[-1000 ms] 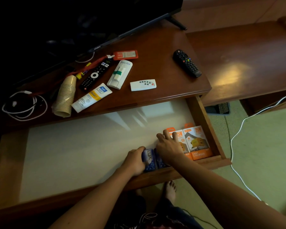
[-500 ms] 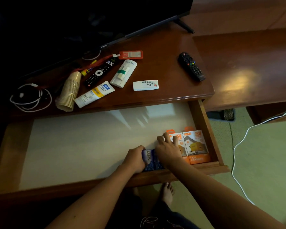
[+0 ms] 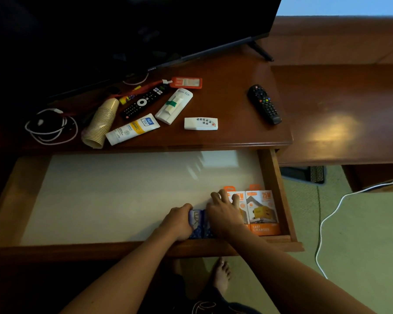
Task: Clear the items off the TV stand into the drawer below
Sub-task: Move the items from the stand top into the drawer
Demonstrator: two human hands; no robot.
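Standing over the pulled-out wooden drawer (image 3: 276, 191) with its pale liner, the person has both hands down at its near right corner. Left hand (image 3: 178, 222) is curled round the left side of a small blue patterned packet (image 3: 199, 224), gripping it against the drawer floor. Right hand (image 3: 224, 214) lies on the packet's right side with fingers spread forward, the fingertips (image 3: 214, 196) reaching onto the liner and over the nearer of two orange-and-white charger boxes (image 3: 262, 211), which lie flat side by side just right of that hand, against the drawer's right wall. Whether the right hand grips the packet or only presses on it cannot be told. Beyond the hands, on the dark polished wooden TV stand top (image 3: 236, 71), several items lie: a black remote with coloured buttons (image 3: 264, 104) well beyond the right hand; a small white remote (image 3: 200, 123) straight ahead of the hands; a white oblong device with a green band (image 3: 174, 106); an orange flat tag (image 3: 186, 82); a long black remote with a white ring (image 3: 144, 102); a white cream tube with yellow and blue label (image 3: 132, 129); a tipped stack of tan paper cups (image 3: 100, 123); and a coiled white cable (image 3: 51, 126) far beyond the left hand. Behind them stands the black television (image 3: 145, 30). A white cord (image 3: 327, 218) trails across the green carpet to the right of the right arm.
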